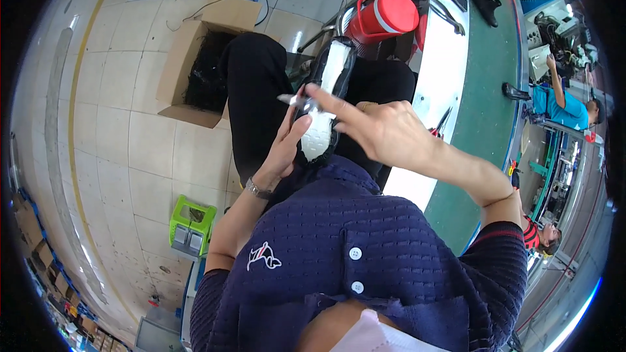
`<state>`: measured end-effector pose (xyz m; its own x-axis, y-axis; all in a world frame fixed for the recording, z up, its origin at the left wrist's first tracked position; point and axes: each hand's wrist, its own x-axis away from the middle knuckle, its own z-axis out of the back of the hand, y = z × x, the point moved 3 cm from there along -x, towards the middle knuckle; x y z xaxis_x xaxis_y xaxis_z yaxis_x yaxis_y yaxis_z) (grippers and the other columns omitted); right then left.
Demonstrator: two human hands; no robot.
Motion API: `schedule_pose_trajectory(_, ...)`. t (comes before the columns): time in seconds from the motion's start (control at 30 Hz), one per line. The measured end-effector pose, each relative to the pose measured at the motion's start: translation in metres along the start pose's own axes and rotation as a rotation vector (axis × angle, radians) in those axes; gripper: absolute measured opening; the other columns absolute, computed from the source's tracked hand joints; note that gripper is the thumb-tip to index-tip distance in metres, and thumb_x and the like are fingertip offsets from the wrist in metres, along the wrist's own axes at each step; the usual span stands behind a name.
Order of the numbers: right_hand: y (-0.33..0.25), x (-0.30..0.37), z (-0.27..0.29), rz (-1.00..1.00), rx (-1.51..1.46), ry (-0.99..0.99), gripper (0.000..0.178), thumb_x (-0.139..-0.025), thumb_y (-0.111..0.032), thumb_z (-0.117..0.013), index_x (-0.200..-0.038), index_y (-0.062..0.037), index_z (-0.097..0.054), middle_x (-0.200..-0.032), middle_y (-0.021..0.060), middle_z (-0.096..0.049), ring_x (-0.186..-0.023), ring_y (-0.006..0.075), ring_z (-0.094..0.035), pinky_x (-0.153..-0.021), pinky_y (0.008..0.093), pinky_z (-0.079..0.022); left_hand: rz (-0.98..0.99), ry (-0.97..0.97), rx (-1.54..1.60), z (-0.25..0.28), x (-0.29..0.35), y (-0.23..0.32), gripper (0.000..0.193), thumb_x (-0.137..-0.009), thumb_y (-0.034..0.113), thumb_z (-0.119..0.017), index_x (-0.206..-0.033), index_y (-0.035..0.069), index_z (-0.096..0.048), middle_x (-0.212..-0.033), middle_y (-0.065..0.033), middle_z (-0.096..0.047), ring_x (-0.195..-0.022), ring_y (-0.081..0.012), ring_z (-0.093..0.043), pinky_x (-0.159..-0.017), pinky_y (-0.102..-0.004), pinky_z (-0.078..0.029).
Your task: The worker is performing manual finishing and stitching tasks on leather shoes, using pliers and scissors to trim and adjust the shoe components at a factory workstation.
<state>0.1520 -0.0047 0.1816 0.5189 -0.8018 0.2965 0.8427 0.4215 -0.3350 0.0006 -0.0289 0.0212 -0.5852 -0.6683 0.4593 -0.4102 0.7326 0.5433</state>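
"Where is the black shoe (334,68)?"

"I record it between the legs of the black trousers (251,104), white face (317,138) up."

"And the hands?"

"Left hand (284,150) clasps the shoe's left side, thumb near the white face. Right hand (391,132) crosses over, index finger extended at a pointed metal tool (289,99); I cannot tell whether it grips that."

Left of the shoe (317,137), past your left thigh (251,91), you had a passage over the floor (179,160) between the box (177,68) and the stand (207,218). Beyond the shoe, the cooler (385,16) blocked you. Right of the shoe, your right thigh (391,81) and the bench (447,58) stood in the way. Your right hand (391,132) barred its middle, your left hand (283,150) its left side.
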Motion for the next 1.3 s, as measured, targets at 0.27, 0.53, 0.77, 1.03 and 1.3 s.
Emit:
schedule_pose_trajectory(0.27, -0.023, 0.009, -0.029, 0.035, 0.215, -0.225, 0.072, -0.09, -0.009, -0.053, -0.151, -0.0292, -0.019, -0.069, 0.0153, -0.062, -0.052, 0.0185, -0.064, -0.042, 0.0293, -0.05, 0.114, -0.21, -0.179, 0.021, 0.003, -0.027, 0.066, -0.077, 0.002, -0.076, -0.133, 0.004, -0.041, -0.116, -0.0064, -0.057, -0.103, -0.0146, -0.057, -0.089, -0.0286, -0.049)
schedule_pose_trajectory(0.53, -0.014, 0.017, -0.043, 0.028, 0.165, -0.2, 0.069, -0.093, -0.008, -0.049, -0.151, -0.0283, -0.017, -0.063, 0.0142, -0.061, -0.052, 0.0184, -0.064, -0.04, 0.0276, -0.049, 0.279, -0.158, -0.237, 0.015, 0.003, -0.016, 0.052, -0.077, 0.005, -0.077, -0.122, -0.001, -0.051, -0.107, -0.0083, -0.065, -0.099, -0.015, -0.062, -0.088, -0.0302, -0.05)
schedule_pose_trajectory(0.77, 0.004, 0.01, -0.039, -0.096, 0.11, -0.168, 0.078, -0.087, -0.012, -0.053, -0.152, -0.0305, -0.014, -0.063, 0.0116, -0.058, -0.047, 0.0215, -0.06, -0.04, 0.0321, -0.048, 0.251, -0.151, -0.317, 0.001, 0.008, 0.002, 0.049, -0.078, 0.008, -0.078, -0.12, 0.0, -0.053, -0.106, -0.0049, -0.064, -0.097, -0.0132, -0.061, -0.085, -0.0279, -0.05)
schedule_pose_trajectory(1.03, 0.038, -0.005, -0.027, -0.15, -0.029, -0.079, 0.064, -0.092, -0.024, -0.055, -0.149, -0.0237, -0.025, -0.057, 0.0118, -0.06, -0.046, 0.0277, -0.06, -0.043, 0.0402, -0.048, 0.338, -0.213, -0.502, 0.002, 0.001, 0.014, 0.076, -0.07, 0.013, -0.085, -0.134, 0.003, -0.045, -0.122, -0.0072, -0.057, -0.112, -0.0165, -0.054, -0.101, -0.0318, -0.041)
schedule_pose_trajectory(1.3, 0.069, -0.024, -0.011, -0.144, 0.05, 0.034, 0.066, -0.092, -0.021, -0.057, -0.149, -0.0271, -0.026, -0.055, 0.0113, -0.059, -0.05, 0.0297, -0.061, -0.046, 0.0392, -0.048, 0.209, -0.15, -0.328, -0.023, -0.036, 0.047, 0.116, -0.069, 0.004, -0.083, -0.154, 0.013, -0.003, -0.145, -0.007, -0.034, -0.131, -0.0178, -0.037, -0.109, -0.0318, -0.03)
